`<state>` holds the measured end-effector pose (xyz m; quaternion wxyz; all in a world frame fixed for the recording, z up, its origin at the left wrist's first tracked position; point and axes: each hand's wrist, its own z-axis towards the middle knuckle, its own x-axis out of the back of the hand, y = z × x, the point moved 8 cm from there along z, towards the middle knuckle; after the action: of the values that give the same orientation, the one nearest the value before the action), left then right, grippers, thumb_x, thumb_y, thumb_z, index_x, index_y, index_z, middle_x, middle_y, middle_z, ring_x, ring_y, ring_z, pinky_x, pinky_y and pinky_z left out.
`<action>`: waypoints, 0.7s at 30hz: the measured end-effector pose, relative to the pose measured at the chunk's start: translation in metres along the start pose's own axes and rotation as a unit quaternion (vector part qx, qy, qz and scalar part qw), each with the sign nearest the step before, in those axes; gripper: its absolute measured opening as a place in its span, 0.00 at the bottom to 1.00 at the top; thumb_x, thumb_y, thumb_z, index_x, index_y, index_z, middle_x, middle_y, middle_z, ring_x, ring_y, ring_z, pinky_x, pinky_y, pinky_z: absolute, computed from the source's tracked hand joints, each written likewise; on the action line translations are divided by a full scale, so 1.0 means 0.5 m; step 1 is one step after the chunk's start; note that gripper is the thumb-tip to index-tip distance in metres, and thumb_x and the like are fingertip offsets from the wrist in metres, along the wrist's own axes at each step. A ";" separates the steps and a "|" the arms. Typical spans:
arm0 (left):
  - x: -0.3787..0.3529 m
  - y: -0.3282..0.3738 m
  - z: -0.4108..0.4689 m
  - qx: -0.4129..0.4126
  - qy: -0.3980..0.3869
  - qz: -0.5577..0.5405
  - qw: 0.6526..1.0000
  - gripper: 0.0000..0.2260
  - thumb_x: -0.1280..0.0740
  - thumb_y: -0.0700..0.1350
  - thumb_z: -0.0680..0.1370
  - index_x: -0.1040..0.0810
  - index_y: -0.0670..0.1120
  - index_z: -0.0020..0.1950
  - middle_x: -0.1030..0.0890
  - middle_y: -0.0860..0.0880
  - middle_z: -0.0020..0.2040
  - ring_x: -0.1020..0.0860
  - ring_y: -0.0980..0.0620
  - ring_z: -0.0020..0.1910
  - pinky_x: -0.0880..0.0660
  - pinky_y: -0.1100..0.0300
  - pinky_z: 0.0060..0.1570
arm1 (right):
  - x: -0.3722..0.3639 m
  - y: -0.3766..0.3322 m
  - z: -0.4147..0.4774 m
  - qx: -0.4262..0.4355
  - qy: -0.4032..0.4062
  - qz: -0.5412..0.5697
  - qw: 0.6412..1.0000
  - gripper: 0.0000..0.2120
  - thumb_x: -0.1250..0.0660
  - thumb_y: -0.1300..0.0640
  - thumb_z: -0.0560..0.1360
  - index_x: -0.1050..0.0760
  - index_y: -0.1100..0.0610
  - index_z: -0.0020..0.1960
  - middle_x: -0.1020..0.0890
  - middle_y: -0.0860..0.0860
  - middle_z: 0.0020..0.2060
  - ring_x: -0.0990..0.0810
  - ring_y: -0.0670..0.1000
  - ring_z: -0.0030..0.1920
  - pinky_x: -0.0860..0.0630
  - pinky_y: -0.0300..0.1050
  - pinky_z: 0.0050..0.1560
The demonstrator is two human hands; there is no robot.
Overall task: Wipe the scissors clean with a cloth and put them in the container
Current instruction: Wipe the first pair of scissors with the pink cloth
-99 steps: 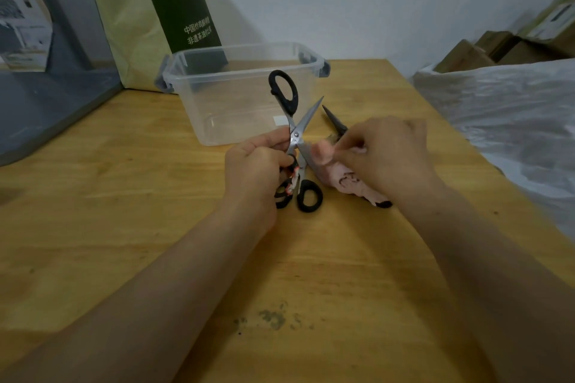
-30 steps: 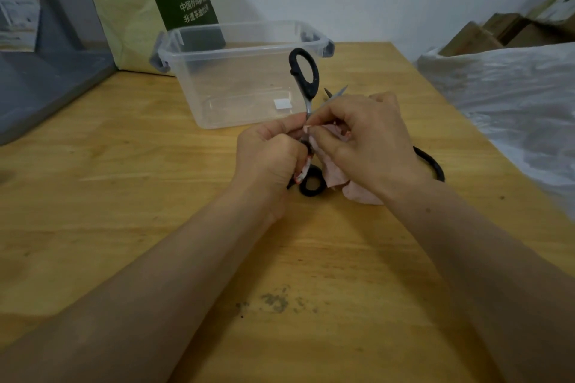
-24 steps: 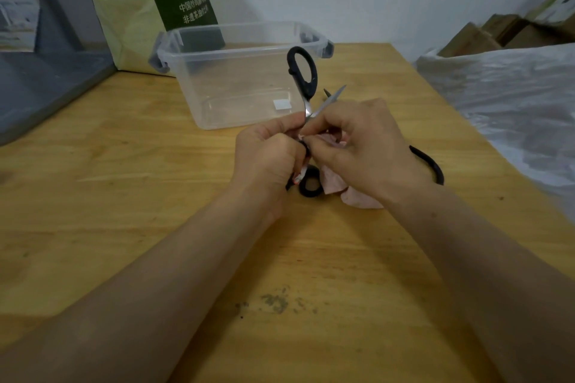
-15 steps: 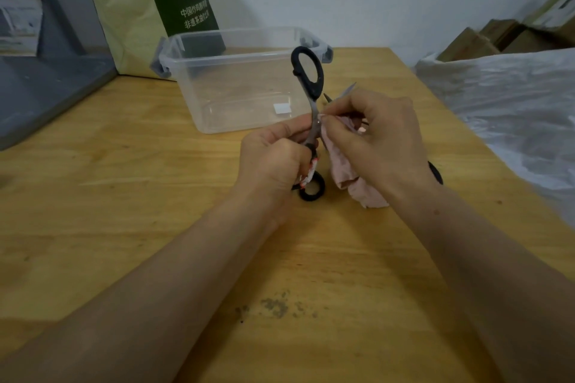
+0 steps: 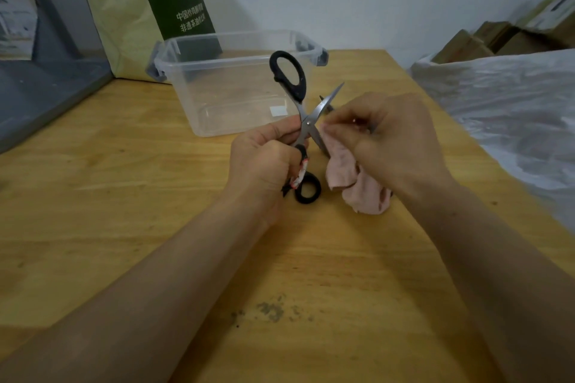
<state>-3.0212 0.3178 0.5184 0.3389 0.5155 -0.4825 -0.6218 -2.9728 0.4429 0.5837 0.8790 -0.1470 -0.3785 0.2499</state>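
while the left hand point(image 5: 264, 158) grips the open black-handled steel scissors point(image 5: 304, 112) near the pivot, just before the clear plastic container point(image 5: 217, 93), the right hand point(image 5: 392, 140) pinches a limp pink cloth point(image 5: 345, 171) on one blade; stiff, light, sharp, likely safest held by handles

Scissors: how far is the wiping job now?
Done: nothing yet; the scissors are outside the container. In hand: left hand grips them, blades open; right hand pinches the cloth against one blade. Left: finish wiping, then place them inside.

the right hand point(image 5: 395, 146) hides all but a dark pointed tip point(image 5: 325, 103)
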 end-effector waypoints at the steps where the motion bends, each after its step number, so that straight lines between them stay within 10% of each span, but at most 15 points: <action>1: 0.000 -0.001 0.000 0.000 0.001 -0.001 1.000 0.29 0.48 0.19 0.61 0.20 0.36 0.54 0.18 0.44 0.39 0.25 0.51 0.34 0.32 0.65 0.26 | 0.011 0.010 0.000 -0.039 0.027 0.036 0.998 0.02 0.28 0.55 0.71 0.17 0.49 0.43 0.19 0.40 0.38 0.22 0.42 0.42 0.26 0.51 0.56; 13: 0.005 0.011 -0.009 -0.008 0.026 0.005 1.000 0.22 0.45 0.23 0.66 0.20 0.34 0.53 0.22 0.42 0.36 0.34 0.55 0.23 0.39 0.68 0.18 | -0.050 -0.005 -0.009 -0.003 -0.059 0.019 0.998 0.02 0.27 0.57 0.70 0.16 0.53 0.43 0.22 0.40 0.37 0.21 0.47 0.43 0.27 0.59 0.54; 21: 0.009 0.004 -0.007 0.008 0.047 -0.012 0.999 0.13 0.38 0.27 0.70 0.18 0.39 0.46 0.22 0.40 0.37 0.29 0.47 0.34 0.33 0.64 0.25 | 0.000 0.037 -0.012 -0.146 0.070 0.184 0.969 0.05 0.28 0.58 0.72 0.19 0.48 0.42 0.18 0.42 0.38 0.21 0.40 0.42 0.26 0.31 0.45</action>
<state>-3.0193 0.3119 0.5190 0.3498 0.5529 -0.4646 -0.5968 -2.9743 0.4578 0.5716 0.8114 -0.3584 -0.3147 0.3380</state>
